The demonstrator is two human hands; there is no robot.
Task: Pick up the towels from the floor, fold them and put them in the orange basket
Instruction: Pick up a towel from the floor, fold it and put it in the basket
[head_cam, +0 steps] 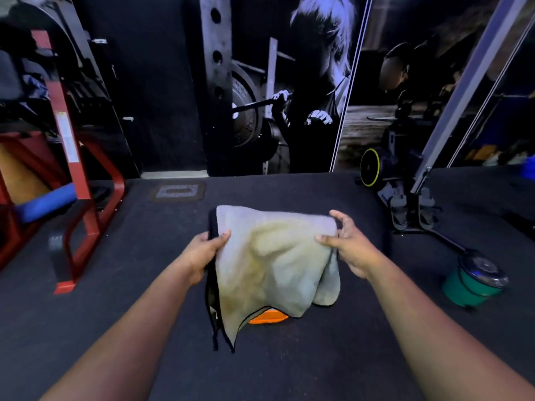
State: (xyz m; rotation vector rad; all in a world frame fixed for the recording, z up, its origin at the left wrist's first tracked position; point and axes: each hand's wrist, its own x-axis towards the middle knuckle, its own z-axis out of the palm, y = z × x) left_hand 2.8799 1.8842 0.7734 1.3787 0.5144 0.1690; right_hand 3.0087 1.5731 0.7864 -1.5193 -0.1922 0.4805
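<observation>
Holding a pale grey terry towel with black edging (269, 261) up in front of the body, the person has both bare arms stretched forward over the dark rubber gym floor (347, 357). The left hand (207, 250) grips the towel's left edge, thumb lying on the front face and fingers curled behind the cloth. The right hand (344, 244) pinches the top right corner between thumb and fingers, with the remaining fingers loosely spread above the fold. The towel hangs doubled over, its top edge stretched roughly level between the two hands, its lower corners drooping to a point on the left side; a yellowish stain shows across its middle. Just below the hanging cloth, a small part of the orange basket (267, 316) peeks out, mostly hidden behind the towel.

To the left stands a red metal equipment frame (72, 157) with a blue foam roller (46, 202) lying near its base. To the right, a green round weight with a chrome top (472, 285) sits on the floor, near a black machine base with a yellow-rimmed wheel (370, 167). A large black-and-white wall mural of a weightlifter (289, 82) covers the back wall.
</observation>
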